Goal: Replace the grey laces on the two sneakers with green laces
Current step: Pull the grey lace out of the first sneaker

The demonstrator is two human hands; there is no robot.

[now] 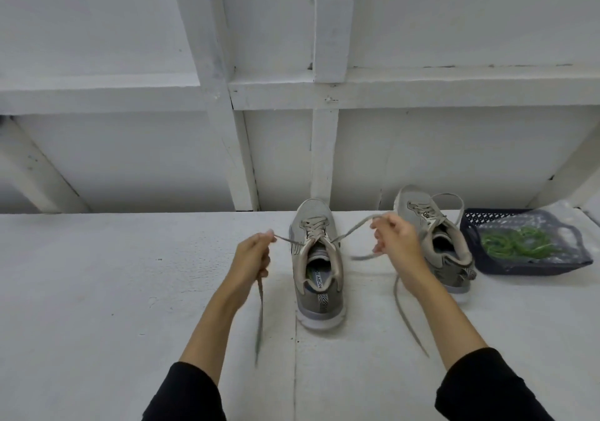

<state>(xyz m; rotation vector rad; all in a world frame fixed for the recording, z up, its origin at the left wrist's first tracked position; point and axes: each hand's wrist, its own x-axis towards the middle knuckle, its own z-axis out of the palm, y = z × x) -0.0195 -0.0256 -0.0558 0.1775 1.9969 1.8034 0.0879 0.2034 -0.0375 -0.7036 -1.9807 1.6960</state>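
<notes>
A grey sneaker [319, 271] stands in the middle of the white table, heel toward me, its grey lace [352, 227] untied and pulled out to both sides. My left hand [251, 258] pinches the left end, whose tail hangs down blurred. My right hand [396, 242] grips the right end, which loops up and trails down to the table. A second grey sneaker [431, 226] with its grey lace stands to the right, partly behind my right hand. Green laces [516, 242] lie in a dark basket.
The dark blue mesh basket [470, 226] sits at the table's right edge, lined with clear plastic. A white wooden wall frame [324, 148] rises right behind the table. The white table [97, 291] stretches to the left of the sneakers.
</notes>
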